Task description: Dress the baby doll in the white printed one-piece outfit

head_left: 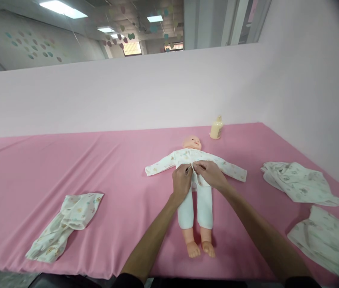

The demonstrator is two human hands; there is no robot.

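Observation:
A baby doll point(192, 142) lies on its back, head toward the wall, with bare feet toward me. It wears a white patterned baby jacket point(171, 160), sleeves spread to both sides, and plain white pants point(204, 208). Over the doll's belly my left hand point(182, 178) pinches one front edge of the jacket. Close beside it, my right hand point(208, 171) pinches the other front edge at the same height. Below the hands the jacket front hangs slightly apart. My fingers hide whatever fastener may be between them.
A pink sheet point(121, 168) covers the table. Patterned baby pants point(64, 226) lie at left. Two folded white cloths, one farther point(303, 182) and one nearer point(327, 240), lie at right. A yellowish pump bottle point(216, 129) stands behind the doll, near the white wall point(121, 96).

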